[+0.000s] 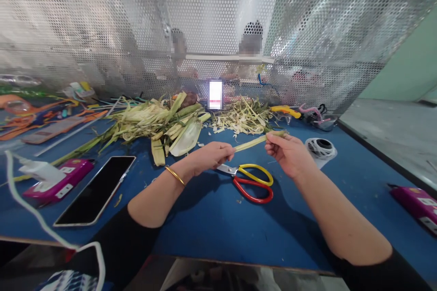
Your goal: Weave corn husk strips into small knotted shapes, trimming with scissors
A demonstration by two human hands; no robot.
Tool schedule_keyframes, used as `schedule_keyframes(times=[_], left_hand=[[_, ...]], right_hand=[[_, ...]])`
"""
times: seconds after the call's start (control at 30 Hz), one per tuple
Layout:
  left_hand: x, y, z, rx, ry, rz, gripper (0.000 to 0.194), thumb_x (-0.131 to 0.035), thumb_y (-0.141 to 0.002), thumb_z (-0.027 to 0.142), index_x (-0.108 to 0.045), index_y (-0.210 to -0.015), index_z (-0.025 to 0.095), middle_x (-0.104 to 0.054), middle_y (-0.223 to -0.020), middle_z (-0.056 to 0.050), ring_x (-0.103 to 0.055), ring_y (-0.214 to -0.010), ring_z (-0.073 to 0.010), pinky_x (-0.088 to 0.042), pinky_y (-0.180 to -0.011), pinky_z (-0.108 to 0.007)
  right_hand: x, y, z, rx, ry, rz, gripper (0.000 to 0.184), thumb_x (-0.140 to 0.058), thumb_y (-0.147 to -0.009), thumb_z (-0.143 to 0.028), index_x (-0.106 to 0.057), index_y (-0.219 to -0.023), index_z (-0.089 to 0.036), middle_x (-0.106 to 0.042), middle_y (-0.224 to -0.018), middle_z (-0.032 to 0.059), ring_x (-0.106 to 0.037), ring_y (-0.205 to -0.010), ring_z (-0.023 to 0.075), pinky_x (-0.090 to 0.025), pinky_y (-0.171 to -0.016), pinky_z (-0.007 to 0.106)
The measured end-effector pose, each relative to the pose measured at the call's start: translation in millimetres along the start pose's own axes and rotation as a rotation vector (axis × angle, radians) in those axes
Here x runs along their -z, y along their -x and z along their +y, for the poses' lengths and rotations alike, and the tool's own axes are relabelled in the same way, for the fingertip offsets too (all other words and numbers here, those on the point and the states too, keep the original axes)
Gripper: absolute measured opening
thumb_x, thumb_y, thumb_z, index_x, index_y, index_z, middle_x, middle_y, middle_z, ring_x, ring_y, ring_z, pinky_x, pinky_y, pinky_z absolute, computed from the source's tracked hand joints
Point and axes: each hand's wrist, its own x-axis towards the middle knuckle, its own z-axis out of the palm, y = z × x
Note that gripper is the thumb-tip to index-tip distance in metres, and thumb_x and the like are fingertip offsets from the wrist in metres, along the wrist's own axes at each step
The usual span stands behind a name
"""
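Observation:
A narrow pale-green strip of plant leaf (pixel 251 143) is stretched between my two hands above the blue table. My left hand (pixel 216 154) is closed on its left end, and my right hand (pixel 285 150) pinches the other end between thumb and fingers. Under the strip lie scissors (pixel 253 191) with one yellow and one red handle, their blade tips hidden behind my left hand. Beyond my left hand spreads a pile of green and whitish leaves and stalks (pixel 146 120). Farther back, past the strip, is a heap of thin shredded strips (pixel 242 116).
A phone (pixel 97 191) and a purple power strip (pixel 64 179) with a white plug lie at left. A roll of thread (pixel 320 148) stands right of my right hand, with another purple power strip (pixel 414 204) farther right. A perforated metal screen (pixel 218 13) closes off the back.

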Motion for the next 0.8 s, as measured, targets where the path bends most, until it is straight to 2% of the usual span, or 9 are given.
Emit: schedule_keyframes(times=[0.13,0.2,0.23,0.3,0.33,0.4,0.5,0.6,0.8], left_hand=[[14.7,1.5,3.2,0.048,-0.167,-0.011,0.032,-0.045,-0.083,0.041,-0.055,-0.062,0.019,-0.041,-0.049,0.003,-0.039,-0.047,-0.0117,-0.036,-0.050,-0.023],[14.1,1.8,4.6,0.010,-0.333,0.142,0.032,-0.045,-0.084,0.040,-0.061,-0.068,0.019,-0.057,-0.061,-0.003,-0.052,-0.061,-0.0165,-0.042,-0.061,-0.026],[11.0,1.5,4.7,-0.050,-0.426,0.275,0.029,-0.045,-0.085,0.038,-0.063,-0.073,0.019,-0.063,-0.071,-0.005,-0.056,-0.072,-0.0188,-0.042,-0.069,-0.027],[0.1,0.2,3.5,-0.214,-0.546,0.498,0.027,-0.044,-0.087,0.035,-0.064,-0.096,0.020,-0.067,-0.099,-0.007,-0.056,-0.096,-0.0218,-0.039,-0.086,-0.031],[-6.8,-0.7,2.1,-0.267,-0.552,0.506,0.030,-0.041,-0.089,0.033,-0.062,-0.104,0.020,-0.065,-0.109,-0.008,-0.055,-0.103,-0.0216,-0.037,-0.091,-0.031],[-20.7,-2.9,-1.6,-0.272,-0.486,0.442,0.033,-0.034,-0.091,0.030,-0.060,-0.108,0.019,-0.064,-0.111,-0.008,-0.055,-0.103,-0.0192,-0.037,-0.090,-0.028],[-34.4,-5.4,-6.3,-0.193,-0.458,0.304,0.032,-0.030,-0.091,0.028,-0.060,-0.082,0.019,-0.065,-0.084,-0.004,-0.057,-0.082,-0.0172,-0.039,-0.073,-0.025],[-36.5,-5.8,-7.4,-0.174,-0.482,0.288,0.032,-0.031,-0.090,0.027,-0.048,-0.064,0.019,-0.054,-0.064,0.000,-0.049,-0.065,-0.0144,-0.033,-0.061,-0.024],[-30.8,-5.4,-7.3,-0.200,-0.445,0.264,0.032,-0.036,-0.089,0.031,-0.046,-0.061,0.019,-0.050,-0.058,0.002,-0.046,-0.061,-0.0133,-0.030,-0.059,-0.023]], right_hand=[[-6.5,4.5,8.4,0.018,0.037,-0.021,0.030,-0.083,-0.049,-0.030,-0.063,-0.067,-0.017,-0.061,-0.055,-0.0032,-0.057,-0.049,0.0087,-0.045,-0.046,0.019],[-11.8,8.5,15.9,0.053,0.064,-0.033,0.031,-0.082,-0.050,-0.034,-0.062,-0.067,-0.018,-0.060,-0.056,-0.0031,-0.057,-0.049,0.0098,-0.045,-0.048,0.021],[-14.5,10.7,20.0,0.069,0.080,-0.048,0.031,-0.081,-0.051,-0.035,-0.062,-0.068,-0.018,-0.060,-0.056,-0.0031,-0.057,-0.050,0.0103,-0.045,-0.049,0.022],[-19.7,15.3,27.6,0.084,0.106,-0.090,0.032,-0.080,-0.054,-0.038,-0.061,-0.069,-0.018,-0.060,-0.057,-0.0032,-0.058,-0.051,0.0113,-0.046,-0.051,0.024],[-21.8,17.6,30.8,0.084,0.115,-0.113,0.032,-0.080,-0.055,-0.040,-0.060,-0.069,-0.018,-0.060,-0.057,-0.0031,-0.058,-0.052,0.0118,-0.047,-0.052,0.025],[-25.3,21.9,35.3,0.082,0.132,-0.153,0.031,-0.078,-0.058,-0.040,-0.060,-0.071,-0.019,-0.060,-0.058,-0.0030,-0.058,-0.054,0.0124,-0.048,-0.055,0.026],[-28.1,26.4,36.7,0.083,0.151,-0.190,0.028,-0.077,-0.061,-0.040,-0.060,-0.070,-0.019,-0.060,-0.058,-0.0028,-0.058,-0.055,0.0124,-0.048,-0.057,0.026],[-28.6,28.0,33.9,0.069,0.146,-0.208,0.029,-0.077,-0.060,-0.041,-0.060,-0.068,-0.019,-0.061,-0.058,-0.0020,-0.056,-0.053,0.0117,-0.047,-0.055,0.026],[-25.5,27.3,28.5,0.002,0.110,-0.194,0.028,-0.078,-0.057,-0.038,-0.061,-0.066,-0.017,-0.063,-0.059,-0.0009,-0.057,-0.050,0.0111,-0.046,-0.052,0.025]])
